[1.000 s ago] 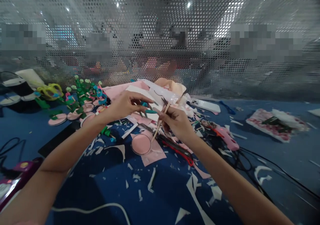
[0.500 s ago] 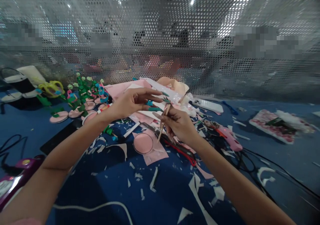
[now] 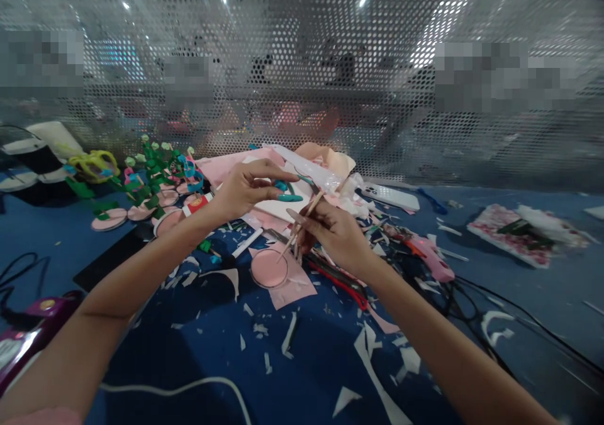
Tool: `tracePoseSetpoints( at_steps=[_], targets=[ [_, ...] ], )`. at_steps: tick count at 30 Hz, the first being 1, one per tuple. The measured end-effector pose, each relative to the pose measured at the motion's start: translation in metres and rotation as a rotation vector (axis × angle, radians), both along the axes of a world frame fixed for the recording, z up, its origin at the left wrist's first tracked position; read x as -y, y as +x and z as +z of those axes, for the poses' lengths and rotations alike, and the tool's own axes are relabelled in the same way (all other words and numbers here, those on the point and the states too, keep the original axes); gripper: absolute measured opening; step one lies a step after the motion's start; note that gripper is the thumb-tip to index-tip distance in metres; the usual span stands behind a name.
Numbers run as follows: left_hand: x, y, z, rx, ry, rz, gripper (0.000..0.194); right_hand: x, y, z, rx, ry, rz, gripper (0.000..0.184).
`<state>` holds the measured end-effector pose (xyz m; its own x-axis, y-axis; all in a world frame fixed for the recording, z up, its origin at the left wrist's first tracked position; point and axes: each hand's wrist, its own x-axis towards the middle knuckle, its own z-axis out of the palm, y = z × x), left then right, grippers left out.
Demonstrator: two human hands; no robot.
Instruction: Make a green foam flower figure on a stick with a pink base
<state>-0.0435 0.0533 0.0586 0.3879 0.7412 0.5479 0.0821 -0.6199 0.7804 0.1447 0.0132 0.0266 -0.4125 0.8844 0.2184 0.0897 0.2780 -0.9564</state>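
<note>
My left hand is raised over the middle of the scrap pile, its thumb and fingers stretched out and apart. Long teal nails show on it, and I see nothing clearly held there. Facing it, my right hand pinches a thin wooden stick that slants down to the left. The stick's lower end appears over a pink disc with a dark rim. Under that disc lies a pink sheet. Red-and-black-handled scissors lie just below my right hand, partly hidden by it.
Small green plants on pink round bases stand at the left, near yellow-handled scissors. A pink glue gun with a black cord lies right, a white phone behind. Paper scraps litter the blue surface. A perforated metal screen rises behind.
The stick in my right hand has tilted, its lower end swinging left over the pink disc. My left hand has shifted slightly left, with thumb and fingers still apart.
</note>
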Motion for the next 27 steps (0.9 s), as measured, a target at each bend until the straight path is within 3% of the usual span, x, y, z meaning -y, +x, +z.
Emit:
tracePoseSetpoints(
  at_steps=[7, 15, 19, 23, 27],
  targets=[
    [0.004, 0.005, -0.002, 0.084, -0.070, 0.015, 0.042, 0.001, 0.000, -0.003, 0.106, 0.062, 0.002, 0.036],
    [0.007, 0.009, -0.003, 0.082, -0.040, 0.002, 0.027, 0.006, 0.000, 0.000, 0.227, 0.209, -0.040, 0.034],
    [0.005, 0.010, -0.005, 0.134, -0.042, -0.068, 0.021, 0.009, -0.002, 0.003, 0.227, 0.232, -0.014, 0.032],
    [0.005, 0.015, -0.009, 0.268, -0.174, -0.173, 0.021, 0.011, -0.003, 0.005, 0.226, 0.241, 0.005, 0.025],
    [0.007, 0.018, -0.011, 0.415, -0.467, -0.285, 0.024, 0.013, -0.003, 0.006, 0.255, 0.264, 0.009, 0.021]
  ],
)
